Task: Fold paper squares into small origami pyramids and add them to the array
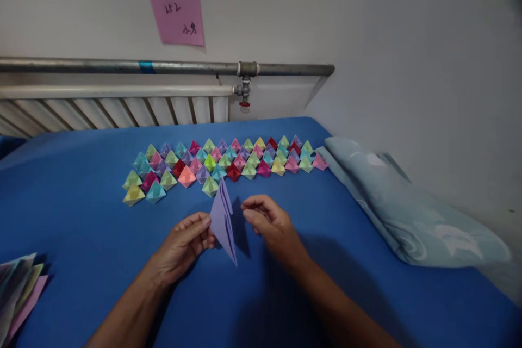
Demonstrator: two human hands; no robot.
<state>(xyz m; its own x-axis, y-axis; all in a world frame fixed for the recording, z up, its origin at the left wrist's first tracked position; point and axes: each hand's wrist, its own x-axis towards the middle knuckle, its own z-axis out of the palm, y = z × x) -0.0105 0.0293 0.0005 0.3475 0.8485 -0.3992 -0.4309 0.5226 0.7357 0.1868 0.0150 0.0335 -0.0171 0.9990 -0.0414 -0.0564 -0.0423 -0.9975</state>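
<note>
My left hand [188,244] pinches a folded purple origami paper [222,224] by its left corner, thumb on the near side. The paper is held upright above the blue surface, and its layered folds part a little along the right edge. My right hand [272,223] hovers just right of the paper, apart from it, with bent fingers and nothing visible in them. Beyond the hands, rows of small folded paper pieces [249,172] in many colours stand on the blue cover [101,250].
A stack of coloured paper sheets [24,293] lies at the lower left. On the right is a folded pale blue-green blanket [408,212] against the wall. A white radiator [122,111], a metal pipe [196,68] and a pink paper note [176,11] are at the back.
</note>
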